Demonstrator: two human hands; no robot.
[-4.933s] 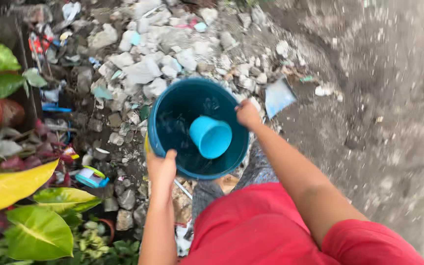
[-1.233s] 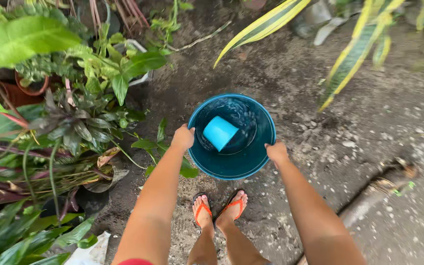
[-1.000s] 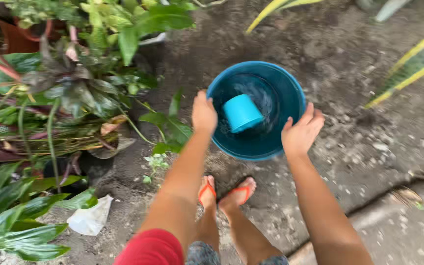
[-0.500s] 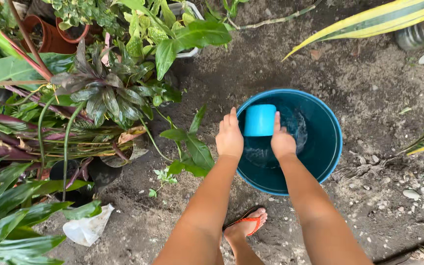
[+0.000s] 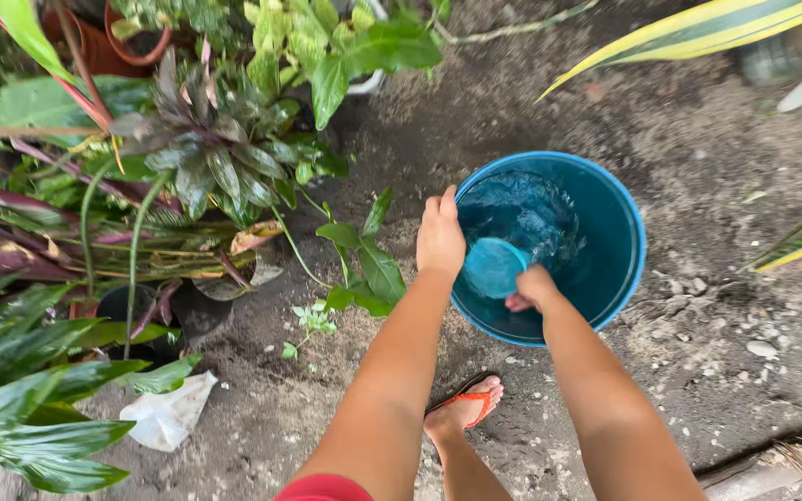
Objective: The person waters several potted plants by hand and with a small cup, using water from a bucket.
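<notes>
On bare soil beside the garden plants, a teal bucket (image 5: 610, 227) of water stands with both hands at it.

Left hand (image 5: 440, 237) rests flat on the near rim, fingers together, steadying the bucket; right hand (image 5: 531, 289) reaches inside and grips a light-blue plastic cup (image 5: 494, 267) that sits partly under the rippling water near the rim. To scoop well, I judge the cup should tilt mouth-down into the water and come up level, with the rim held firm so the bucket does not tip. A small leafy seedling (image 5: 364, 260) grows just beside the bucket on its left, close enough to be knocked. A foot in a red sandal (image 5: 464, 417) stands near the bucket's base; a crumpled white plastic bag (image 5: 169, 417) lies well apart among purple-leaved potted plants (image 5: 206, 158).
</notes>
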